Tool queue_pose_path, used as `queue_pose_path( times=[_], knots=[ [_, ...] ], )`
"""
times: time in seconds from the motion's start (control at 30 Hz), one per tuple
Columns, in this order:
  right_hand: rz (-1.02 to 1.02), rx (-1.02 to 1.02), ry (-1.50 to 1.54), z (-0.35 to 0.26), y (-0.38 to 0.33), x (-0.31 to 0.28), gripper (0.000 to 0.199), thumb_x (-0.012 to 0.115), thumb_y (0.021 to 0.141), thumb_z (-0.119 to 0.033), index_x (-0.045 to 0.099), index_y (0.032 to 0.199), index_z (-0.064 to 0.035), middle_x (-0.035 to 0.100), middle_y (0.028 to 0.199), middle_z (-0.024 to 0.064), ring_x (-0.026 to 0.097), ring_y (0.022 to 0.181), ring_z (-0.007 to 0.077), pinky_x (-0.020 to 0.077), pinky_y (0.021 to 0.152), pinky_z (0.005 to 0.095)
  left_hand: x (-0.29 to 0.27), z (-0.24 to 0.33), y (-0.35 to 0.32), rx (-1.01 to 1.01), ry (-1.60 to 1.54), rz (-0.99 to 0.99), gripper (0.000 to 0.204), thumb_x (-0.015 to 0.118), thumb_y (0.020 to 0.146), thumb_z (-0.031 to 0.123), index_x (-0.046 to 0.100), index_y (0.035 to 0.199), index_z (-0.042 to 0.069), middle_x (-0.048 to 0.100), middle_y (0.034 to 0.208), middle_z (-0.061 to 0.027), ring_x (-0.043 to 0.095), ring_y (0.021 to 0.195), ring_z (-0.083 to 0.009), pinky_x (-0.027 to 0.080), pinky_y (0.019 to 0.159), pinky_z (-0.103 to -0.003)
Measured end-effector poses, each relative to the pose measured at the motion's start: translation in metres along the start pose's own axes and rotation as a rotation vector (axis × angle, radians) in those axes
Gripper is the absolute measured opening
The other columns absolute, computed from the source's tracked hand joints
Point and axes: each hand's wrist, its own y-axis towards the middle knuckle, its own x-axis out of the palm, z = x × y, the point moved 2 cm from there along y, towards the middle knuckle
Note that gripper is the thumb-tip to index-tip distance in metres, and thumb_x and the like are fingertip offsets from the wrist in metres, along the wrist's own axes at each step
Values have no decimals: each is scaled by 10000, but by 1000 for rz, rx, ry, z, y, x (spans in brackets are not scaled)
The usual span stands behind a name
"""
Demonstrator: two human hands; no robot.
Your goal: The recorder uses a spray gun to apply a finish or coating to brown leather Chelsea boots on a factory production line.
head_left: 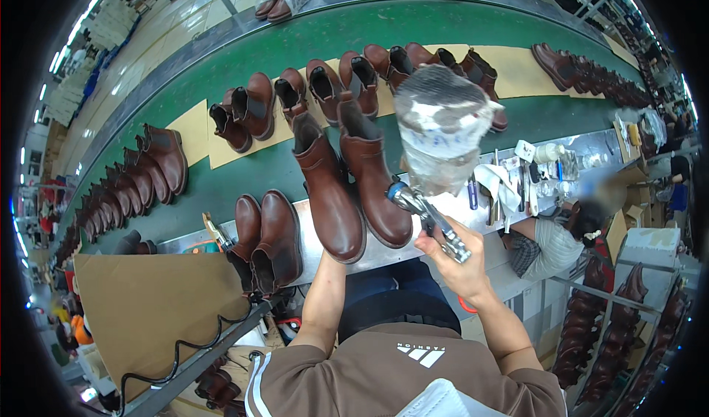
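A pair of glossy brown ankle boots [331, 195] is raised in front of me, toes toward me. My left forearm rises to them and my left hand is behind the boots, its fingers hidden; the pair seems to be held up by it. My right hand [459, 258] is closed around a metal spray gun [441, 232]. The gun's blue-ringed nozzle points left, close to the toe of the right boot. Just beyond the gun, a large clear plastic bag [443, 133] with grey and white contents stands by the bench.
More brown boots [325, 85] line cardboard sheets on a green conveyor [273, 159]. Another pair [267, 236] stands on the metal bench at my left, beside a cardboard panel [159, 306]. Tools and a white cloth [493, 181] lie at right. A person [550, 243] sits beyond; boot racks [583, 328] stand nearer.
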Motion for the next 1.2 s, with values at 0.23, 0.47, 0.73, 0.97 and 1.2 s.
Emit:
queue_pose_path(
  times=[0.23, 0.47, 0.73, 0.97, 1.2],
  knots=[
    [131, 113, 67, 10, 2, -4, 353, 717, 807, -149, 616, 1080, 52, 581, 711, 46, 502, 643, 89, 436, 598, 249, -2, -5, -11, -48, 49, -2, 321, 486, 940, 174, 445, 1241, 70, 520, 1072, -54, 519, 914, -160, 465, 813, -281],
    [56, 53, 120, 16, -5, -20, 283, 732, 801, -206, 572, 851, 22, 506, 646, 6, 440, 599, 80, 382, 541, 253, -6, -10, -15, -78, 76, 0, 353, 503, 925, 181, 436, 1252, 68, 512, 1097, -60, 511, 943, -166, 457, 833, -291],
    [22, 287, -66, 40, 3, -28, 357, 723, 811, -214, 634, 1039, 46, 479, 625, -2, 416, 604, 75, 385, 537, 250, -9, -11, -22, -101, 98, 8, 390, 522, 909, 190, 425, 1266, 65, 503, 1127, -68, 502, 976, -172, 447, 855, -302],
    [207, 181, 85, 58, -6, -23, 241, 706, 827, -192, 620, 821, 32, 613, 726, 22, 521, 678, 75, 447, 622, 240, -12, -13, -27, -111, 126, 17, 424, 540, 895, 197, 416, 1278, 63, 494, 1152, -74, 494, 1005, -178, 438, 874, -312],
    [174, 315, 275, 180, 11, -15, 298, 721, 817, -228, 664, 977, 16, 630, 775, 15, 530, 716, 70, 446, 665, 234, -17, -18, -28, -120, 175, 5, 459, 557, 880, 205, 407, 1290, 61, 486, 1177, -80, 486, 1034, -184, 429, 893, -322]
  ],
)
